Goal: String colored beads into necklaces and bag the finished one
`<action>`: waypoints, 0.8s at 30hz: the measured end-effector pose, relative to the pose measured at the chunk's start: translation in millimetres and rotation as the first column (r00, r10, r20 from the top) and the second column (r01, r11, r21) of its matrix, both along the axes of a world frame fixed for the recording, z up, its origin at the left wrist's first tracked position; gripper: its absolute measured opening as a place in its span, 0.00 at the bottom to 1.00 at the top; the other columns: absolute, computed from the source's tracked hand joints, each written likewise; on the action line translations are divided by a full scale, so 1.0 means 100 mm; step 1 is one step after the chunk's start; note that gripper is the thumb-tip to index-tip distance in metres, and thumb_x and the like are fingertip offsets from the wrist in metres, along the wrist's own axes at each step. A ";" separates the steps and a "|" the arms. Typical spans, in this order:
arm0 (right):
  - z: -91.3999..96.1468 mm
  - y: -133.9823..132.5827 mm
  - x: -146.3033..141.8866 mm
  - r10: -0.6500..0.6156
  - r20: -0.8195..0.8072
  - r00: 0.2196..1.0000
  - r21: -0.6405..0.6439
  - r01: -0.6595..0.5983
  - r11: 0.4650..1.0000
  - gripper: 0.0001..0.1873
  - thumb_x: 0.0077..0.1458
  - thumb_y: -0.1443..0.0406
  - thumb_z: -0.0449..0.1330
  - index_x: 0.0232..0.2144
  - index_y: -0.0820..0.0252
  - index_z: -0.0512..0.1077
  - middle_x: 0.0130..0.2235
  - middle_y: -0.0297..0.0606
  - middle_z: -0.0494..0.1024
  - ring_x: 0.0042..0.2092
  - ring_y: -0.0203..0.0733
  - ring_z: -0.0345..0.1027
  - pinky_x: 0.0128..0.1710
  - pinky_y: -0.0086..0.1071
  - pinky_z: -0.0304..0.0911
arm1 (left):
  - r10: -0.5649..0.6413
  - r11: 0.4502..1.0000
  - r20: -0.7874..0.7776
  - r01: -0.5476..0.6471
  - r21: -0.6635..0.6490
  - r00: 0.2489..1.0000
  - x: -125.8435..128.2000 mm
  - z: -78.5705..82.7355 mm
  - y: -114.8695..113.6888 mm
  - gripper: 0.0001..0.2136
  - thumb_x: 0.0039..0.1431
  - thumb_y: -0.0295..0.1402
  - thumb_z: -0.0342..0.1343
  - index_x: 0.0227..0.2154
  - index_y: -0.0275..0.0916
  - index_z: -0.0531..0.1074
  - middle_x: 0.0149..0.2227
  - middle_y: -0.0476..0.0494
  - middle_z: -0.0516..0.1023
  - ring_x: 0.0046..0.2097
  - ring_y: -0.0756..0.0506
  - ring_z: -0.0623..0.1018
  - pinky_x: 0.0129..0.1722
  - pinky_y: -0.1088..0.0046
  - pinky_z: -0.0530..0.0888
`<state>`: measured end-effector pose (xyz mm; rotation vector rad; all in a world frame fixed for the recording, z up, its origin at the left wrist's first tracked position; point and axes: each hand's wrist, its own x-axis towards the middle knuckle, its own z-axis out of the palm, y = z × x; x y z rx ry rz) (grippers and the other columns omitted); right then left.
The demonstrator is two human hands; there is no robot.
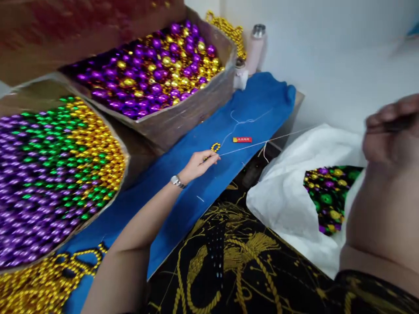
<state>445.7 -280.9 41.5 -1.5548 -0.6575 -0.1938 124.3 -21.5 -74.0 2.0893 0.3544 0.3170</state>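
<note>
Left hand: the fingers of the left hand, wearing a silver watch, are pinched on a short string of shiny gold beads and one end of a thin white thread.
Right hand: raised at the right, near the camera; the fingers of the right hand are curled, but I cannot tell whether they grip the thread that runs towards them.
Gold bead string: at the left fingertips, just above the blue cloth-covered tabletop or touching it; I cannot tell which.
Beside it: a small red lighter-like piece with a yellow end, to the right; a loose curl of thread lies farther back.
Thread step: apparently drawing the thread out straight from the beads.
Next move calls for: a firm left pinch and even tension, keeping the thread clear of the white cloth sack at right.
</note>
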 end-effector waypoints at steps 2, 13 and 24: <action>-0.29 -0.01 0.04 0.005 0.096 0.995 -0.335 0.028 0.942 0.16 0.66 0.49 0.42 0.40 0.49 0.63 0.33 0.35 0.70 0.27 0.37 0.60 0.27 0.34 0.61 | 0.041 0.998 0.004 -0.041 0.037 0.999 0.06 0.03 -0.11 0.15 0.64 0.43 0.51 0.32 0.37 0.76 0.32 0.45 0.81 0.34 0.48 0.78 0.37 0.74 0.72; -2.38 -0.44 -0.56 0.711 0.078 0.699 -0.960 -0.138 0.242 0.09 0.53 0.73 0.55 0.27 0.56 0.71 0.30 0.33 0.77 0.39 0.38 0.67 0.54 0.40 0.59 | 0.350 0.920 0.008 -0.342 -0.189 0.937 0.23 -0.13 -0.37 0.15 0.62 0.45 0.53 0.35 0.38 0.77 0.25 0.50 0.75 0.29 0.50 0.75 0.34 0.75 0.72; -2.22 -0.75 -0.06 0.785 0.023 0.620 -0.927 -0.281 0.249 0.21 0.63 0.65 0.46 0.54 0.48 0.72 0.54 0.44 0.76 0.50 0.45 0.72 0.51 0.42 0.65 | 0.262 0.953 -0.026 -0.262 -0.150 0.965 0.22 -0.07 -0.27 0.14 0.64 0.43 0.51 0.37 0.37 0.75 0.25 0.50 0.76 0.29 0.51 0.75 0.35 0.76 0.71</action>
